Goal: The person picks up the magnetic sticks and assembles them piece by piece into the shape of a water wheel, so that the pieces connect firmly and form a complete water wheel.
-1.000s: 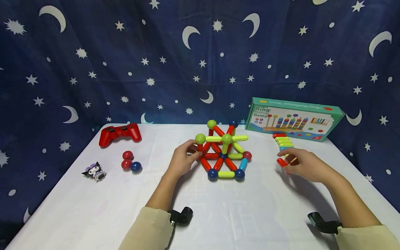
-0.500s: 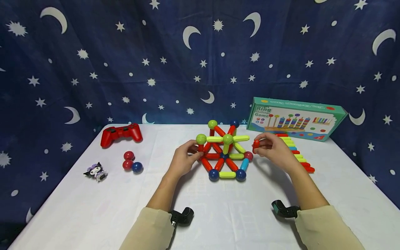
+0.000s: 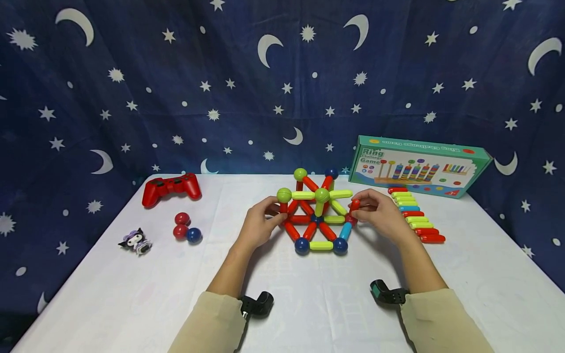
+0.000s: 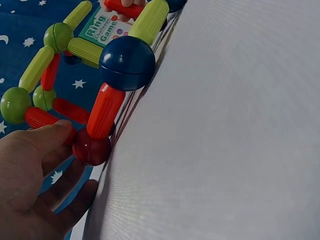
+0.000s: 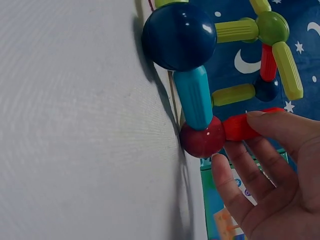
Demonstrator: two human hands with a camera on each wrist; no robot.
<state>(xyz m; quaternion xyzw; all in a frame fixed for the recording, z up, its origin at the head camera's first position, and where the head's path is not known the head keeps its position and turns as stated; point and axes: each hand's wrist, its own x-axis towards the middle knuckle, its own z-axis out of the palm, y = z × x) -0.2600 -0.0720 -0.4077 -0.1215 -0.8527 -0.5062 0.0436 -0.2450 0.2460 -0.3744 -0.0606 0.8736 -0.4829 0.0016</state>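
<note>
In the middle of the table stands a framework of magnetic rods and balls, with a green ball point(image 3: 321, 195) at its top front. My left hand point(image 3: 258, 223) pinches an upright red rod point(image 4: 41, 118) on the framework's left side, between a green ball point(image 4: 15, 105) and a dark red ball point(image 4: 92, 148). On the other side, my right hand point(image 3: 380, 214) pinches another red rod point(image 5: 239, 128) between thumb and fingers. One end of that rod meets the dark red ball point(image 5: 203, 137) at the framework's right corner, which a light blue rod point(image 5: 193, 97) also joins.
Loose rods point(image 3: 415, 214) lie in a row on the right, before a green game box point(image 3: 419, 166). At left are a red game controller point(image 3: 171, 189), a small figurine point(image 3: 135, 241), two red balls point(image 3: 180, 232) and a blue ball point(image 3: 193, 236).
My right hand has carried a red rod leftward from the loose row to the framework's right corner, where it now stands on the dark red ball. My left hand has stayed put.
</note>
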